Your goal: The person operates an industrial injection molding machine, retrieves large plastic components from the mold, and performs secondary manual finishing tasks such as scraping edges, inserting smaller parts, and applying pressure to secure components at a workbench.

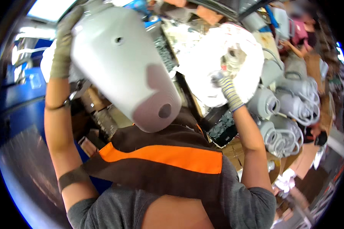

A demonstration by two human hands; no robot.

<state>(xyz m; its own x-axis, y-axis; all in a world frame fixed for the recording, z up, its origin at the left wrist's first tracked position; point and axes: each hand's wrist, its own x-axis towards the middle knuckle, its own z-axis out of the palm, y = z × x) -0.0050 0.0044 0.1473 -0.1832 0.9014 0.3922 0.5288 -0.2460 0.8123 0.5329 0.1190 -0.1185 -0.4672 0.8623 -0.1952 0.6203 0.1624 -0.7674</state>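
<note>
Cluttered workshop, goods piled everywhere, blue barrel (25,97) at left edge, bright ceiling light panel (49,8) top left. Left hand (63,42), in grey-green glove, raised and pressed flat against upper side of large white plastic jug-like body (120,65); fingers spread along it, not wrapped. Body tilted, narrow end up left, wide end down toward chest, small round hole in side, another hole in darker greyish end face. Right hand (226,84), in striped knit glove, curled closed, gripping centre of round white disc-shaped part (221,65) held up at right. Behind it, stack of grey jugs with handles (290,110) lying on sides at right. Brown cardboard boxes (290,160) lower right. Black mesh tray (222,129) below disc. Brown apron with orange band (172,156) at bottom centre.
</note>
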